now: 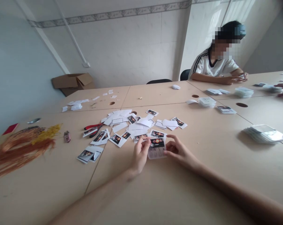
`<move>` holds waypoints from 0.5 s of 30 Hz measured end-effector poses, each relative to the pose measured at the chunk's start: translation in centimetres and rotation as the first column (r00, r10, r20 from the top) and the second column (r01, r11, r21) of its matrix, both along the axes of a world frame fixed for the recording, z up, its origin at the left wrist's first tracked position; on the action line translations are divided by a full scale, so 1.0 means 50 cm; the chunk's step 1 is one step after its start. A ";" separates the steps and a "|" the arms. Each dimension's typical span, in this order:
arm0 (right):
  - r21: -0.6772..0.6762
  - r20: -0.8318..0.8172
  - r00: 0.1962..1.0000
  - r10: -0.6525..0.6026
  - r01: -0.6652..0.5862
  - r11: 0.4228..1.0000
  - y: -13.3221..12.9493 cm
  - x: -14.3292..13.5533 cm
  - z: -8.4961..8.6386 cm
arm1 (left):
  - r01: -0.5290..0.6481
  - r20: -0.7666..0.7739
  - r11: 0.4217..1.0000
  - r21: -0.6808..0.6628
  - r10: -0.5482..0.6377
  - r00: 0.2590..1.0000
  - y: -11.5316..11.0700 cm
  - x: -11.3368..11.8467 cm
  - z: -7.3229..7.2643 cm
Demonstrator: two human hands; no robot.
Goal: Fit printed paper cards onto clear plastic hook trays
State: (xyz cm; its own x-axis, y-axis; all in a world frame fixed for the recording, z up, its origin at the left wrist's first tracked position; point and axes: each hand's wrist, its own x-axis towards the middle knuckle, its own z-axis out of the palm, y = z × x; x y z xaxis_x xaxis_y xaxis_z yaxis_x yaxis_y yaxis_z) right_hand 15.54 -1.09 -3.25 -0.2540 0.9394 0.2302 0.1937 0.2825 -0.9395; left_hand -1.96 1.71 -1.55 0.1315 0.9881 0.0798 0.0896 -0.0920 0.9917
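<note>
Bare arms [103, 194] reach over the surface [150, 197]. Left fingers [145, 144] pinch a clear box [156, 154] with a dark card [158, 143], long way pointing ahead; right fingers [170, 154] touch its side, grip hard to tell.

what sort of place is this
Probably a small workroom: scattered printed cards and red-handled pliers lie on a broad tabletop, and another person sits at its far side.

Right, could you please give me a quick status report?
Left hand gripping transparent case, right hand at its right edge. Dark printed card at case's upper part. Loose cards just beyond, not blocking.
</note>
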 end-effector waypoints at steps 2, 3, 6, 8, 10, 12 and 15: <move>-0.045 -0.074 0.995 0.062 -0.066 0.997 0.001 -0.004 -0.002 | 0.031 0.033 0.999 -0.011 -0.031 0.999 -0.001 0.001 0.000; -0.053 -0.107 0.992 0.064 -0.070 0.996 0.002 -0.005 -0.001 | 0.048 0.047 0.999 -0.015 -0.047 0.998 -0.002 0.002 0.000; -0.066 -0.223 0.975 -0.006 -0.009 0.998 0.006 -0.001 0.001 | 0.090 0.071 0.995 -0.031 -0.087 0.994 -0.002 0.004 0.001; -0.088 -0.300 0.950 -0.091 0.068 0.994 0.011 0.005 0.003 | 0.147 0.084 0.987 -0.064 -0.142 0.986 -0.004 0.004 0.003; -0.139 -0.353 0.919 -0.175 0.133 0.981 0.015 0.009 0.006 | 0.265 0.115 0.958 -0.113 -0.252 0.961 -0.007 0.004 0.008; -0.197 -0.374 0.899 -0.226 0.161 0.967 0.016 0.012 0.009 | 0.390 0.156 0.908 -0.154 -0.367 0.917 -0.009 0.004 0.013; -0.222 -0.355 0.902 -0.247 0.175 0.959 0.014 0.011 0.015 | 0.468 0.199 0.864 -0.186 -0.433 0.879 -0.009 0.005 0.018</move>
State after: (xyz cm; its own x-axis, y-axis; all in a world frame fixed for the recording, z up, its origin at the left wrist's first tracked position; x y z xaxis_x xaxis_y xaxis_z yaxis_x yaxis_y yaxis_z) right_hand 16.11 -0.38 -2.52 0.0268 0.9955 0.0903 -0.1471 0.0933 -0.9847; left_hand -1.71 1.27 -0.66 0.5705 0.8173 -0.0805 -0.0554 0.1361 0.9892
